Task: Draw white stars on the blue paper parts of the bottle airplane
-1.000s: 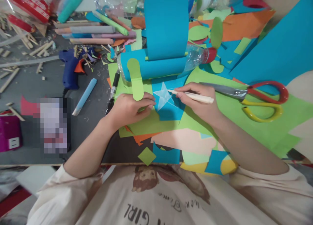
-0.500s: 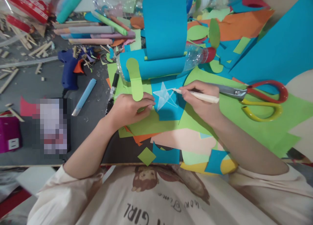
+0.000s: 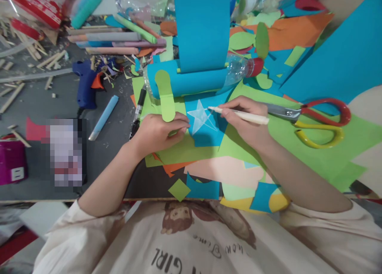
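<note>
A white marker (image 3: 252, 116) is pinched in my right hand (image 3: 246, 121), its tip on or just over a star (image 3: 199, 117) drawn in white on blue paper (image 3: 209, 140). The star's left side is filled in, while part of its right side shows only outlines. My left hand (image 3: 159, 134) rests on the green sheet, fingers extended with the tips at the blue paper's left edge. Just above lies a plastic bottle (image 3: 235, 71) wrapped in blue paper, with a red cap and an upright blue flap (image 3: 203, 31). A light green strip (image 3: 167, 107) hangs from it over my left hand.
Scissors (image 3: 291, 113) with red and yellow handles lie right of my right hand. A blue glue gun (image 3: 86, 83), a light blue marker (image 3: 104, 117) and a phone (image 3: 67, 152) are on the left. Several markers (image 3: 113, 37) and paper scraps (image 3: 292, 31) crowd the back.
The marker tip has shifted slightly left and up along the star's right arm. My left hand stays in place at the paper's edge.
</note>
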`<action>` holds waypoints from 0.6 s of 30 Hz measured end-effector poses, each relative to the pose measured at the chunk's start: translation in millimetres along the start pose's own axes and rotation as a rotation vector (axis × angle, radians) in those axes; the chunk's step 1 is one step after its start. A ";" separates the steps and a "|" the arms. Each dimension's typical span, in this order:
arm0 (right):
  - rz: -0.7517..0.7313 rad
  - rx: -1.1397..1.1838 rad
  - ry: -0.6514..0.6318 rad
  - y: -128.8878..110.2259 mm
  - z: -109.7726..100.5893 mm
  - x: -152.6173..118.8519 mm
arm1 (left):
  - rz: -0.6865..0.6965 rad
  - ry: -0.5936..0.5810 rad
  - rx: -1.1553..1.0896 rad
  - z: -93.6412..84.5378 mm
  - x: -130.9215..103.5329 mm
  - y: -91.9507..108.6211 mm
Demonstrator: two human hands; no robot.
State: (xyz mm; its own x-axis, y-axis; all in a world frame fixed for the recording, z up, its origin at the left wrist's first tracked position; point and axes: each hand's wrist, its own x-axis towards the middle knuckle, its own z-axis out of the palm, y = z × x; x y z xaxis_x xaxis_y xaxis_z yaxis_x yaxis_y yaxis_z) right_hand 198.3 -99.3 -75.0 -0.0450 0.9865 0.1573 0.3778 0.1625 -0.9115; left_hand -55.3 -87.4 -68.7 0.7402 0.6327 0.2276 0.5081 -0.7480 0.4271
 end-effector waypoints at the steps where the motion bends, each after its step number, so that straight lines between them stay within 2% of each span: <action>1: -0.003 0.011 -0.038 -1.3 0.5 0.3 | -0.004 -0.003 0.002 -0.4 0.2 0.2; 9: 0.043 -0.004 -0.094 -6.1 2.8 1.9 | -0.043 -0.041 -0.013 -0.4 -0.6 -0.3; 15: 0.026 0.024 -0.082 -6.7 2.0 2.7 | -0.007 -0.008 -0.002 -0.5 -0.5 -0.8; 18: 0.034 0.013 -0.089 -5.7 1.1 3.0 | -0.033 -0.036 -0.008 -1.3 -0.4 -0.3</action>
State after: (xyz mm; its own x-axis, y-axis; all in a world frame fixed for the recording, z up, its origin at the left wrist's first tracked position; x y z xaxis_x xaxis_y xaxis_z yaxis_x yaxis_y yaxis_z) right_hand 194.9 -97.3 -69.7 -0.1149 0.9891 0.0925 0.3681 0.1289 -0.9208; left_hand -56.3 -87.2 -67.8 0.7388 0.6490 0.1815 0.5287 -0.7252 0.4410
